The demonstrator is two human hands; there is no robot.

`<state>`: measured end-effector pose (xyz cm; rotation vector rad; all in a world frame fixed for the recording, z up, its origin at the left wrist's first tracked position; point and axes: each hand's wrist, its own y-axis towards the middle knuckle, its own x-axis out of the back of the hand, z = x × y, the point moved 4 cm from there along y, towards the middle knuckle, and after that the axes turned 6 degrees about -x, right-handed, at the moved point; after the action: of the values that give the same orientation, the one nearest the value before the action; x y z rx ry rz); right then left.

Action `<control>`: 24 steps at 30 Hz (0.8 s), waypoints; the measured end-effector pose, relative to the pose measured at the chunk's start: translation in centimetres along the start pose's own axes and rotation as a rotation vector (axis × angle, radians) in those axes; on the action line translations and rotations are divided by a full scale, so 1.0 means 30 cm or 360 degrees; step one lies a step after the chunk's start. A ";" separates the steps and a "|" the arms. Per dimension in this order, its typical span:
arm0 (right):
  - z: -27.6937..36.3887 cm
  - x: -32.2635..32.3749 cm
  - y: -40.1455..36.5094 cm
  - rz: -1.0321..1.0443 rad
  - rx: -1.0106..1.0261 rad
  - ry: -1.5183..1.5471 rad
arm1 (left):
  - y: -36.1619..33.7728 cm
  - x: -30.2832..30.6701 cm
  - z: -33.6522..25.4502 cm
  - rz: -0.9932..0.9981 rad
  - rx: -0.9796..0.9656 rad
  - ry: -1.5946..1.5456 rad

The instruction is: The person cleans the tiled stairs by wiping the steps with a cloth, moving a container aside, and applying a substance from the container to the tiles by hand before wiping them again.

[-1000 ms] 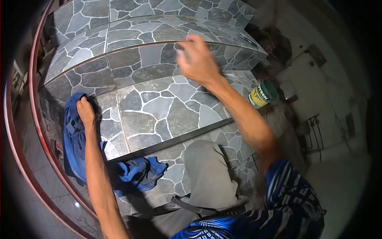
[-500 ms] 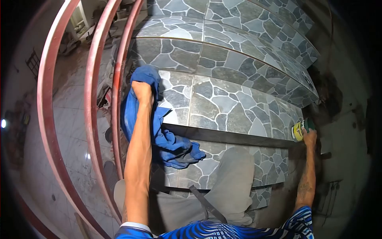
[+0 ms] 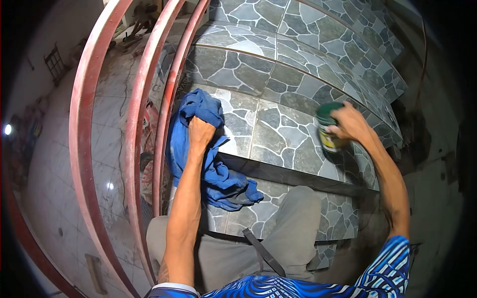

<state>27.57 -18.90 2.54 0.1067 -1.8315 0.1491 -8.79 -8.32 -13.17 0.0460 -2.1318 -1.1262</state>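
My left hand (image 3: pixel 201 133) is closed around a bunched part of a blue cloth (image 3: pixel 185 149). The cloth lies at the left end of the tiled step (image 3: pixel 280 131), and its lower folds hang over the step's edge onto the tread below. At the right, my right hand (image 3: pixel 353 123) grips a jar (image 3: pixel 326 115) with a dark green lid and a yellow label. The jar is tilted over the right part of the same step, slightly blurred by motion.
Red metal railing bars (image 3: pixel 133 129) curve close along my left side. More tiled steps (image 3: pixel 318 30) rise ahead. My knee (image 3: pixel 293 213) rests over the lower tread, with a dark strap (image 3: pixel 263 252) across my lap. A tiled floor (image 3: pixel 107 164) lies beyond the railing.
My right hand has brought the jar from the step's far right end leftward over the tread. My left hand keeps its hold on the cloth. The view has shifted slightly.
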 end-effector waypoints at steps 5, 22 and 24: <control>0.167 0.072 0.400 0.0360 -0.0032 -0.0184 | -0.014 -0.027 0.020 0.0099 -0.0024 0.0063; 0.274 0.096 0.220 0.0646 -0.0061 0.0223 | -0.076 -0.084 0.098 -0.0166 0.0147 -0.0032; 0.286 0.068 0.290 0.0721 -0.0024 0.0185 | -0.073 -0.077 0.092 -0.0163 0.0202 -0.0084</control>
<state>17.54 -11.66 1.89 -0.3246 -1.7155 0.4489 -9.37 -6.95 -17.11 0.1879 -2.2683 -1.0592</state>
